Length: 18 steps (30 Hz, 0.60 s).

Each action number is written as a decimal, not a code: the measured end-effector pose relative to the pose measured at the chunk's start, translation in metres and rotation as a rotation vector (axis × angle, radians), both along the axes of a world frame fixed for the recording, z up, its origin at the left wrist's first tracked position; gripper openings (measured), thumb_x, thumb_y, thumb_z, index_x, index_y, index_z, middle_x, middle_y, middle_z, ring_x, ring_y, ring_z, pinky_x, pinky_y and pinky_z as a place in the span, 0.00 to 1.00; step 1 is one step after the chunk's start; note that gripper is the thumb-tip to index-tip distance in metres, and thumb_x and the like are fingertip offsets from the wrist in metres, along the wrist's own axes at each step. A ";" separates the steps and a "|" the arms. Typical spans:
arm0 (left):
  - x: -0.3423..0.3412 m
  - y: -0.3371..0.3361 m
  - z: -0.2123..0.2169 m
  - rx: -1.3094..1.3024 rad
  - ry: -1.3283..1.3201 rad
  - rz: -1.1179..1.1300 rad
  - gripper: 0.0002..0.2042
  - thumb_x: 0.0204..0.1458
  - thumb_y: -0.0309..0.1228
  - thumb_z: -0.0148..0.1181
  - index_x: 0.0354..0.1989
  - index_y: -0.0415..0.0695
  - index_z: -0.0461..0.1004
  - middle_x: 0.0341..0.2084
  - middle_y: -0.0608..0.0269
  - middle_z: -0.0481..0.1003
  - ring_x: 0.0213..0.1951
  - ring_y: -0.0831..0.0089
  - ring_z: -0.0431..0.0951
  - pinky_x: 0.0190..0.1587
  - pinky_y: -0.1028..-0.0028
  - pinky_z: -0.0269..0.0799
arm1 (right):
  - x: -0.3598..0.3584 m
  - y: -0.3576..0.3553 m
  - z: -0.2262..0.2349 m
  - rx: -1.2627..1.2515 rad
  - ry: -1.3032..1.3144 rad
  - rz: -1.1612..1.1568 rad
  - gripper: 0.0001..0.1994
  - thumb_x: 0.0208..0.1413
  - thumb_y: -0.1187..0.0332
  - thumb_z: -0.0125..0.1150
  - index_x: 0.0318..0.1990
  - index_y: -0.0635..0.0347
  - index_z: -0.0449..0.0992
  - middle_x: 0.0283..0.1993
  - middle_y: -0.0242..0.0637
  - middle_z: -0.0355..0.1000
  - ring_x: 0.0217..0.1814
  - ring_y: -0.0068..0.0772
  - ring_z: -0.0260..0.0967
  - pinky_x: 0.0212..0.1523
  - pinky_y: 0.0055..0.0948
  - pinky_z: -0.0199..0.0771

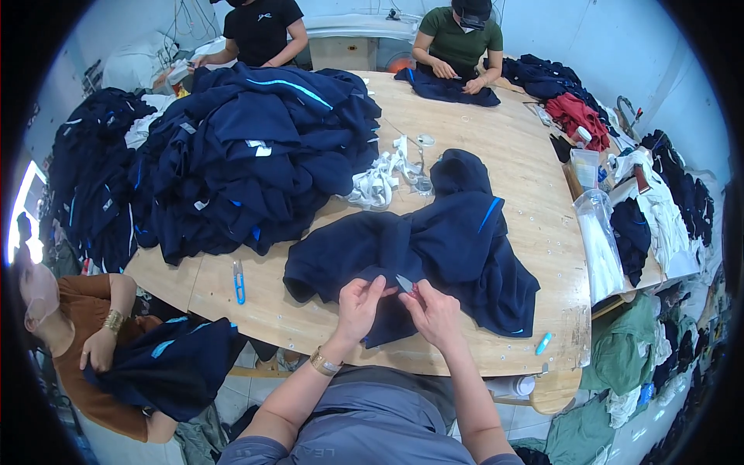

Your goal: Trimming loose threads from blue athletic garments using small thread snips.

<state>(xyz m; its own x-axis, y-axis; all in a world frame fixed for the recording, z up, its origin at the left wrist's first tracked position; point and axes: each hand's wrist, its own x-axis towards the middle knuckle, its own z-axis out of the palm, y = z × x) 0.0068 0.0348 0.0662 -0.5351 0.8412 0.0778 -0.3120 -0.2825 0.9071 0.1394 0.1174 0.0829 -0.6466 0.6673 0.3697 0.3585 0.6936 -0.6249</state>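
A navy garment [442,232] with a bright blue stripe lies spread on the table in front of me. My left hand [359,308] pinches a bit of its near edge between thumb and fingers. Close beside it, my right hand [435,316] is closed round small thread snips [404,284], their pale blades pointing up and left against the cloth. Most of the snips' handle is hidden by my fingers.
A big heap of navy garments [256,155] fills the table's left. White scraps [380,182] lie beyond my garment. Blue snips [239,283] are at left, a turquoise marker-like object [544,343] at right. Co-workers handle garments at the far side and left.
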 end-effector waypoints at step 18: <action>0.002 -0.005 0.001 -0.081 0.152 0.015 0.09 0.57 0.26 0.49 0.38 0.31 0.72 0.34 0.58 0.76 0.36 0.76 0.76 0.43 0.77 0.73 | -0.007 -0.005 0.006 0.025 0.114 0.001 0.16 0.53 0.55 0.56 0.24 0.57 0.65 0.17 0.37 0.66 0.16 0.39 0.65 0.16 0.32 0.61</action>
